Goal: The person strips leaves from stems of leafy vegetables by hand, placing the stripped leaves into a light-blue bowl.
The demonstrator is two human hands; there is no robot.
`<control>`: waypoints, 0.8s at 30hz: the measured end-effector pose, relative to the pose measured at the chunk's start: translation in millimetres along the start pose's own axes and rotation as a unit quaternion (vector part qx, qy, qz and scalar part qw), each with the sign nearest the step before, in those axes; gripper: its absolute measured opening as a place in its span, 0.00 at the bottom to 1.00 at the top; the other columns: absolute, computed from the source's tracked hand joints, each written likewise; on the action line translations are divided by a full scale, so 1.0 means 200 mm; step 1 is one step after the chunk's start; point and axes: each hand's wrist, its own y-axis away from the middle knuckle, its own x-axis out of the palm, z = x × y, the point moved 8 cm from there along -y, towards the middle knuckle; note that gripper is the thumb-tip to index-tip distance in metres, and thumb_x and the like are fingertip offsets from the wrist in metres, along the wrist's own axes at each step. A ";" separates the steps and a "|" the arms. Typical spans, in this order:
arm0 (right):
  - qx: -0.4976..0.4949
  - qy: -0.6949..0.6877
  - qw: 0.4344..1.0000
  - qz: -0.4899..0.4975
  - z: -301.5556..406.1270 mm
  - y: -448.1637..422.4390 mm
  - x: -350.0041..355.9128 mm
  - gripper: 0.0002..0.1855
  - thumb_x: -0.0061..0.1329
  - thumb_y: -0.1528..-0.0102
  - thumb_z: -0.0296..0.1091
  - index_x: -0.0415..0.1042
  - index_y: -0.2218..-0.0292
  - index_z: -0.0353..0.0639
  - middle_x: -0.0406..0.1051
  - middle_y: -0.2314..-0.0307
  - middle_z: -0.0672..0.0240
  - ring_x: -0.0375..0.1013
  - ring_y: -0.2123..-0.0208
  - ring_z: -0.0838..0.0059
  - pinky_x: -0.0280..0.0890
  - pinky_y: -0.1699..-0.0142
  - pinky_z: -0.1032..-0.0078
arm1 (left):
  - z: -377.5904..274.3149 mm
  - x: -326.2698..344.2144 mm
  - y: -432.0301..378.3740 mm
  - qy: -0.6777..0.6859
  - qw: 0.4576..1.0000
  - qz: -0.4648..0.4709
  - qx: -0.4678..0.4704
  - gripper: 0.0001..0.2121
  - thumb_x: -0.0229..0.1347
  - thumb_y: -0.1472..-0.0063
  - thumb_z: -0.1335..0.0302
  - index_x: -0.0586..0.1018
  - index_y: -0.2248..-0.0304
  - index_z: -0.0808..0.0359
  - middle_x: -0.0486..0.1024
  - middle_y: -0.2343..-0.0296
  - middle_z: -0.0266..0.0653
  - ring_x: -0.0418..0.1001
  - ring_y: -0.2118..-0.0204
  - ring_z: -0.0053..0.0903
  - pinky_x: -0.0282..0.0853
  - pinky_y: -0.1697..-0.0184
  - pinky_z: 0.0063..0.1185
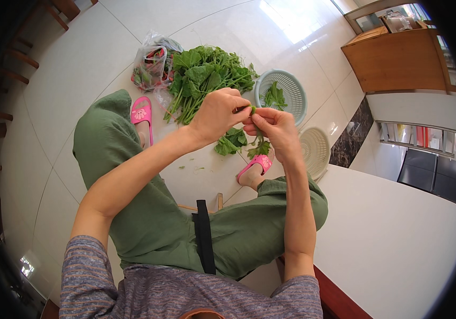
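Observation:
My left hand (220, 113) and my right hand (276, 129) meet in front of me, above the floor. Between their fingertips is a leafy green shoot (259, 149), its leaf dangling below my right hand. My left fingers pinch at the stem's upper end; the exact contact is partly hidden. Beyond my hands lies a large heap of leafy green vegetable stems (206, 73). To its right, a pale blue-grey plastic colander (302, 93) holds a few green leaves (274, 96). Loose leaves (231, 141) rest on the tiles under my hands.
A clear plastic bag of red and green produce (153, 65) touches the heap's left side. A cream basket (315, 153) stands by my right knee, near a white surface (387, 235). Pink slippers (141, 113) are on my feet. A wooden cabinet (395, 62) stands at right.

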 end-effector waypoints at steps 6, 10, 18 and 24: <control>-0.046 -0.041 0.997 -0.050 0.07 0.02 0.00 0.11 0.46 0.45 0.25 0.70 0.62 0.25 0.74 0.73 0.58 0.75 0.73 0.75 0.70 0.68 0.82 | 0.08 0.01 -0.04 0.135 0.987 0.019 -0.089 0.08 0.57 0.50 0.78 0.80 0.68 0.71 0.76 0.76 0.38 0.74 0.74 0.21 0.69 0.71 0.16; -0.056 0.003 0.997 -0.053 0.11 0.04 0.00 0.11 0.46 0.45 0.25 0.70 0.63 0.25 0.74 0.74 0.58 0.75 0.74 0.76 0.70 0.69 0.83 | 0.14 0.04 -0.02 0.229 0.956 0.042 -0.179 0.08 0.57 0.48 0.78 0.80 0.68 0.71 0.78 0.74 0.38 0.75 0.71 0.17 0.70 0.68 0.15; -0.037 0.055 0.997 -0.041 0.06 0.04 0.00 0.09 0.48 0.48 0.23 0.71 0.66 0.24 0.75 0.75 0.58 0.75 0.75 0.78 0.69 0.70 0.84 | 0.28 -0.02 -0.05 0.411 0.872 -0.009 -0.266 0.09 0.56 0.44 0.74 0.78 0.64 0.70 0.77 0.70 0.35 0.72 0.69 0.14 0.69 0.64 0.13; 0.008 0.088 0.996 -0.021 0.04 0.07 -0.11 0.10 0.47 0.46 0.25 0.70 0.64 0.26 0.74 0.74 0.60 0.73 0.74 0.79 0.69 0.68 0.84 | 0.40 -0.18 -0.07 0.415 0.860 -0.114 -0.273 0.09 0.55 0.43 0.74 0.78 0.63 0.68 0.77 0.70 0.33 0.72 0.70 0.13 0.68 0.63 0.11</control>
